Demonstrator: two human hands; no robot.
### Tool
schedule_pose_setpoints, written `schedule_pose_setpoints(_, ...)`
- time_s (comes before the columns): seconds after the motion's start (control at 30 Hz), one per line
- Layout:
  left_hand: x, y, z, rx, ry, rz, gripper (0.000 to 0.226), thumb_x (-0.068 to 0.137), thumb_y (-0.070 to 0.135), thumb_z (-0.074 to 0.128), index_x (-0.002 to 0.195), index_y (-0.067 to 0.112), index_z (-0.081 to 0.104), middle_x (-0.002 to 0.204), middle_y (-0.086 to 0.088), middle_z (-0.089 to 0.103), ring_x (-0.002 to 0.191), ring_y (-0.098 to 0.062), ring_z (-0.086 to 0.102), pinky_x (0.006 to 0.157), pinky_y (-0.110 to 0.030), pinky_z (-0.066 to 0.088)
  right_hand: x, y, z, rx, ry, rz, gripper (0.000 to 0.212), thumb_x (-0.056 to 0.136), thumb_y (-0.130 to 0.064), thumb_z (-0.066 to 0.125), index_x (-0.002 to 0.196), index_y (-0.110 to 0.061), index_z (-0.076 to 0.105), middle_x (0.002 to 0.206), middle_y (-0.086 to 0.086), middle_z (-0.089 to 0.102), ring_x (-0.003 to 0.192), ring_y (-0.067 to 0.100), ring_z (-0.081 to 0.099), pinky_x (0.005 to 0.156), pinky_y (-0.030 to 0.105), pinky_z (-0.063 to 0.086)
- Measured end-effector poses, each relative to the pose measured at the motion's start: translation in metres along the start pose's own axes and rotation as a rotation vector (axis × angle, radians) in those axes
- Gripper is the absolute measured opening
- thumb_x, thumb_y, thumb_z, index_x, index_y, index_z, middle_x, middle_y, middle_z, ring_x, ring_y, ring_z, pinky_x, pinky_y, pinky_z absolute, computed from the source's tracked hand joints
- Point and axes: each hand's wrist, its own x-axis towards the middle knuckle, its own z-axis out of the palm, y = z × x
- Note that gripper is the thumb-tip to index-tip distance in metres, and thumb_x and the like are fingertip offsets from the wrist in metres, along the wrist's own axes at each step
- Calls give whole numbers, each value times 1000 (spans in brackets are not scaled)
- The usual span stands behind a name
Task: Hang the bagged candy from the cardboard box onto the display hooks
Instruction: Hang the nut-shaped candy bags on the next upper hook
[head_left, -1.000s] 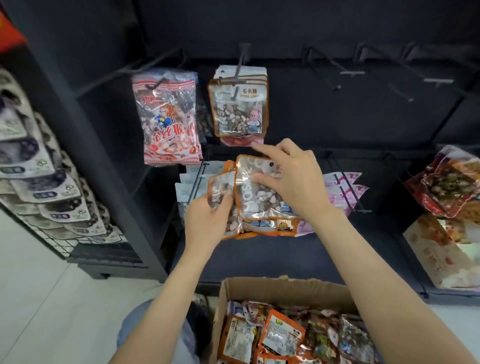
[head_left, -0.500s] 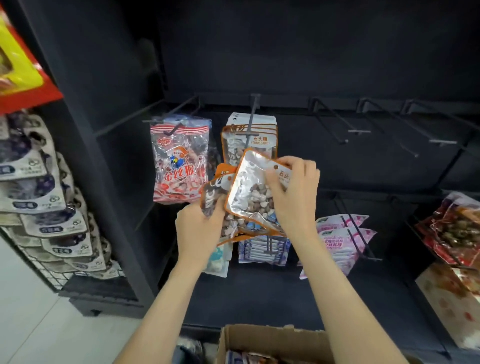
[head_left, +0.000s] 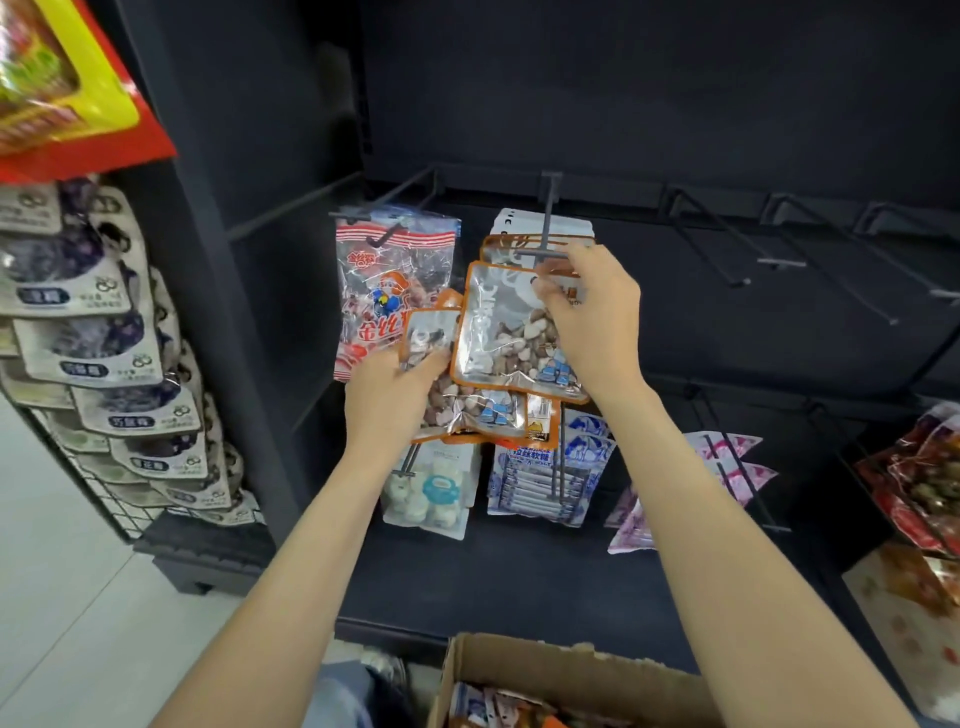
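Hanging step under way, centre frame: right hand (head_left: 592, 312) pinches one candy bag (head_left: 506, 332) at its top, just under the hook (head_left: 545, 249); left hand (head_left: 387, 395) grips spare bags (head_left: 467, 405); next, I judge, the bag's hole must meet the hook tip.

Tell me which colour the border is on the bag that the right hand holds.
Orange, around the candy bag in the head view.

Since a second ago the right hand (head_left: 597, 322) has lifted its orange-edged candy bag (head_left: 511, 332) from just above the left hand (head_left: 387, 400) up to the hook (head_left: 545, 244), fingertips now pinching the bag's top corner beneath the hook's tip.
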Motion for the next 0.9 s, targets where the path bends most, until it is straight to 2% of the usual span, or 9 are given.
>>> schedule_pose_setpoints(0.1,-1,-3,0,25,-9,26,26,89,27,64,64,31,62,63,11,64,55,1,60,62,-17,47,1,6,2,5,-9,-79,14,86,-9,67,96,-15,74,86,-16,48,92,15,52,84,8,37)
schedule_pose_setpoints(0.23,-2,-13,-3,132,-21,77,19,90,27,62,72,28,62,73,9,65,75,-13,63,79,-34,49,11,19,-10,-48,-123,-202,18,86,-12,68,104,-14,74,93,-7,49,94,11,46,83,4,33)
schedule_pose_setpoints(0.37,3,-26,-15,344,18,146,26,91,35,59,84,11,68,73,0,66,80,-26,64,77,-39,49,28,31,-8,-243,-167,-385,20,87,-13,64,104,-7,72,96,12,57,94,26,49,81,22,39)
schedule_pose_setpoints(0.47,-2,-36,-28,480,40,161,29,92,36,58,86,9,69,57,9,51,70,-25,57,68,-33,41,34,44,3,-409,-45,-499,23,89,-20,58,100,-6,73,96,13,60,92,23,41,71,38,46)
schedule_pose_setpoints(0.53,-5,-44,-37,464,49,149,23,91,35,59,80,16,68,57,7,55,68,-22,58,67,-33,42,36,51,13,-541,68,-529,16,88,-20,62,92,-10,73,100,10,63,95,22,38,72,38,42)
schedule_pose_setpoints(0.63,-8,-48,-44,297,62,100,30,89,31,64,60,24,57,56,12,59,63,-14,61,63,-31,43,34,50,21,-576,185,-417,8,85,-20,64,85,-14,70,120,7,60,113,22,37,86,36,34)
schedule_pose_setpoints(0.73,-8,-46,-38,91,36,54,23,87,28,66,65,31,63,61,16,66,68,-6,65,69,-32,51,5,37,7,-274,257,-205,19,85,-16,63,102,-20,69,133,7,51,125,20,35,101,33,33)
schedule_pose_setpoints(0.83,-8,-42,-23,-84,-28,-7,10,87,25,66,78,28,67,81,6,72,82,-17,70,82,-44,56,-49,12,-25,177,161,226,30,92,-26,60,122,-23,61,131,0,50,121,10,46,100,25,40)
schedule_pose_setpoints(0.9,-10,-36,-10,-177,-63,-23,9,88,22,65,81,26,68,80,6,73,82,-14,71,82,-43,56,-76,-2,-38,454,-32,547,46,89,-38,61,133,-28,49,132,-6,52,116,3,52,91,20,45)
